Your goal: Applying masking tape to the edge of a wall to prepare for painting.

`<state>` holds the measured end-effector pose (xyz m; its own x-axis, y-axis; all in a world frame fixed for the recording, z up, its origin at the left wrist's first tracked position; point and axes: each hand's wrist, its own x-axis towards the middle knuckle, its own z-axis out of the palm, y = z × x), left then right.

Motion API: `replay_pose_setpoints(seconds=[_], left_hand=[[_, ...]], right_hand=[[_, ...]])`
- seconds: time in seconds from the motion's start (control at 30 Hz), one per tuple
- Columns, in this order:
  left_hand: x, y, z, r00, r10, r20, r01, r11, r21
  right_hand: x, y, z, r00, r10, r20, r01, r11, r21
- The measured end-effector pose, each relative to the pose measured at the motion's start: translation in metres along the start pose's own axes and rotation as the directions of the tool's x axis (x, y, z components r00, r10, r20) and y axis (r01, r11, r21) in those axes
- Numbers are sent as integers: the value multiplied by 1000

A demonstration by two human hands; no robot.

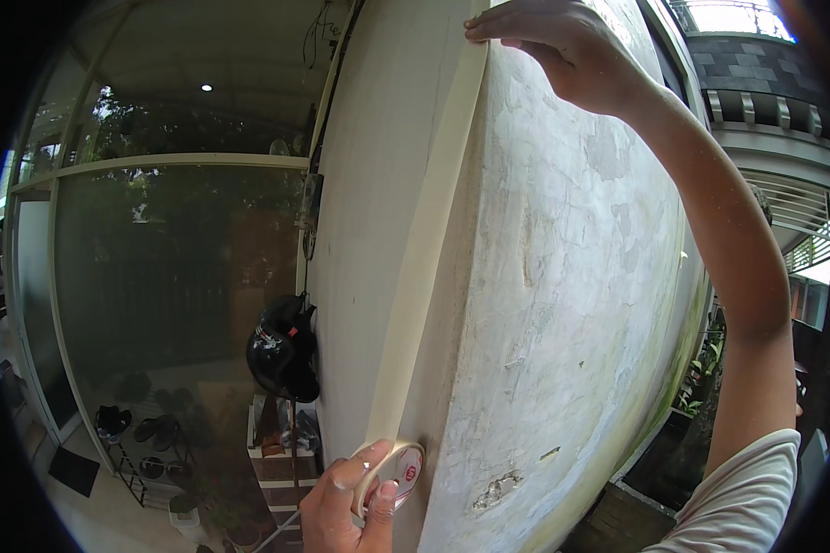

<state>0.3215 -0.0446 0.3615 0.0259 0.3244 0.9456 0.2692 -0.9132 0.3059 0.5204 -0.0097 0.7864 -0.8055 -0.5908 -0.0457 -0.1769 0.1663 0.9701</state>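
Note:
Low in the view, my left hand [337,502] grips a roll of masking tape [406,470], with the thumb and fingers around its rim. From the roll a long cream tape strip [424,249] runs upward, slightly slanted, beside the wall's corner edge. At the top, my right hand [563,46] has its fingers together on the strip, pressing it at the corner. A bit of the strip shows above those fingertips. How firmly the lower part of the strip touches the wall, I cannot tell.
The rough white wall [572,276] has peeling patches and a chipped spot. On the left, a black helmet [283,350] hangs beside a large glass panel [175,295]. A shoe rack [152,465] stands below. Right of the wall is a dark planter [650,470] with plants.

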Motion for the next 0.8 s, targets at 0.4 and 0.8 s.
replay_pose_setpoints(seconds=[0.4,0.8], left_hand=[[-38,-27,19,955,-230,-187,201,966,-162],[-53,-30,14,942,-180,-283,149,981,-125]], right_hand=[[12,-48,-10,913,336,231,-291,934,-208],[-10,-10,9,967,-252,21,252,949,-191]])
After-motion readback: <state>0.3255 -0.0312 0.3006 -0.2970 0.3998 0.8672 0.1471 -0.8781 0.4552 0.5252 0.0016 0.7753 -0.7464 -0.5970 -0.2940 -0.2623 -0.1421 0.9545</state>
